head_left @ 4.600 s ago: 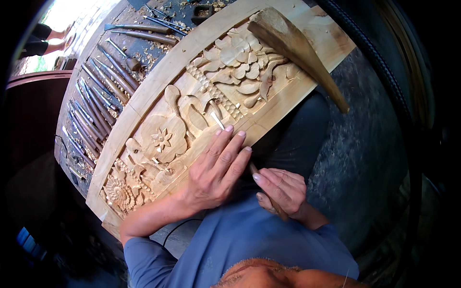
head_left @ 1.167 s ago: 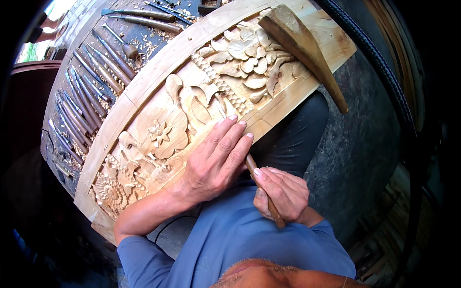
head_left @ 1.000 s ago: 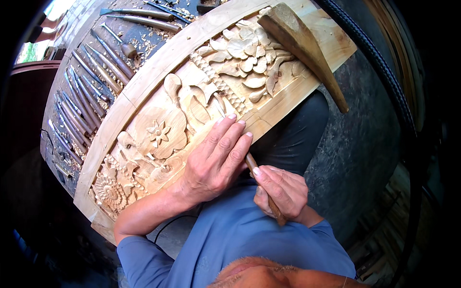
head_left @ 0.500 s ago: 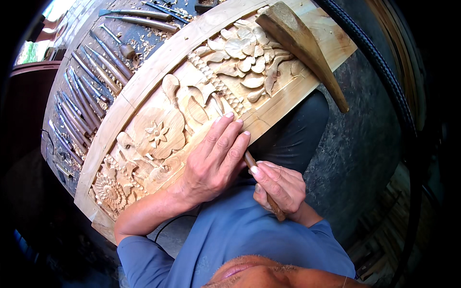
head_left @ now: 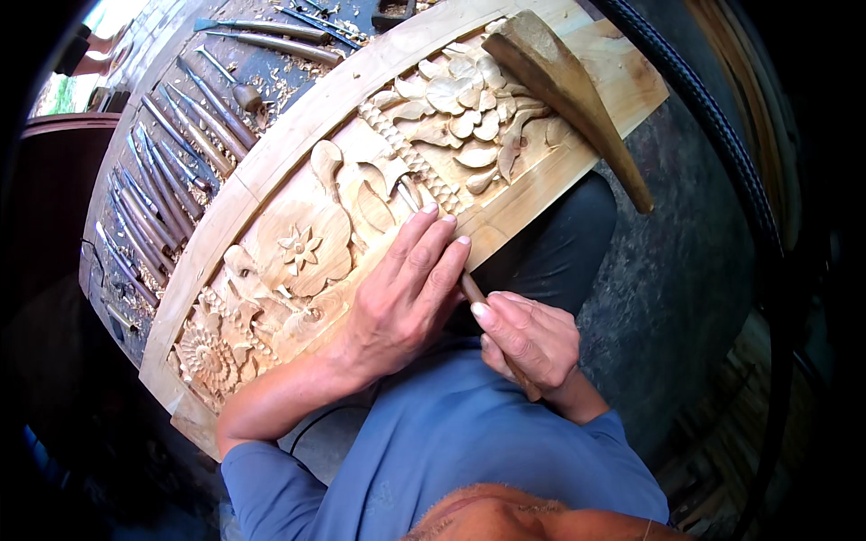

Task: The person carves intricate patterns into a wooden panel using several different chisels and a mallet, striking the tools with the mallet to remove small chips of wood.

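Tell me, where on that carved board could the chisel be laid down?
The plain corner of the board right of the mallet, and its smooth frame strip beside the chisel row. The carved middle is uneven; the bench beyond is packed with tools and chips.

Left hand (head_left: 401,293) lies flat, fingers extended forward; right hand (head_left: 528,338) curled in a closed grip

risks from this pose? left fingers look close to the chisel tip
1. The left hand lies flat on the carved panel, fingertips beside the chisel that the right hand pushes; a slip could likely cut them.
2. The wooden mallet overhangs the panel's edge; jolts might tip it off.
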The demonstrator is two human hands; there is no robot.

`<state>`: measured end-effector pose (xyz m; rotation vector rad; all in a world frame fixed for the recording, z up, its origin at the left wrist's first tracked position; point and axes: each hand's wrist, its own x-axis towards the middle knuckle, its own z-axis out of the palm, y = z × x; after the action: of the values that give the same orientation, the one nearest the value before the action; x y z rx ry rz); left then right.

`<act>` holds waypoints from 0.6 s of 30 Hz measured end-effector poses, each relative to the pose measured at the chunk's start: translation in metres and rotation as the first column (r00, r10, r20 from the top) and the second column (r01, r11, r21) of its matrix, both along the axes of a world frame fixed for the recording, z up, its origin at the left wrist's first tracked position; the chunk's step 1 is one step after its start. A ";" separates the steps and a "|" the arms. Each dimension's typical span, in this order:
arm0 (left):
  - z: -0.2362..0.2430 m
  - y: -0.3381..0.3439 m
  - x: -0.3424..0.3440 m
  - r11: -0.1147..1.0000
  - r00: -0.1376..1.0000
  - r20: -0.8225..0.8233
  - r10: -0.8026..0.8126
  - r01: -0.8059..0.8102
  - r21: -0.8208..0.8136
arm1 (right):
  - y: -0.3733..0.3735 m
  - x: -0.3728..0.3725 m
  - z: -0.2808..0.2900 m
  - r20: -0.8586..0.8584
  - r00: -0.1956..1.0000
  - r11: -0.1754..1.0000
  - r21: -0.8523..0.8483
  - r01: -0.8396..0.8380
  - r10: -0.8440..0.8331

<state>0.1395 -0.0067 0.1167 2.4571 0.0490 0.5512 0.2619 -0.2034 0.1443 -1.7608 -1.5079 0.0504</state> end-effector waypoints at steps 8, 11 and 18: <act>0.004 0.003 -0.011 0.987 0.987 0.116 -0.116 0.102 0.122 | -0.020 -0.008 0.015 0.026 1.000 1.000 -0.009 0.005 -0.005; -0.001 0.002 -0.010 0.990 0.995 0.049 -0.087 0.081 0.112 | -0.018 -0.006 0.004 -0.055 0.998 0.999 -0.026 0.034 -0.035; -0.011 -0.003 -0.010 0.994 0.997 0.040 -0.061 0.057 0.098 | -0.017 -0.002 -0.003 -0.154 0.987 0.999 -0.017 0.040 -0.042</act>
<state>0.1293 -0.0097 0.1055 2.5306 -0.0695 0.5933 0.2600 -0.2208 0.1412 -1.7564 -1.3627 0.1720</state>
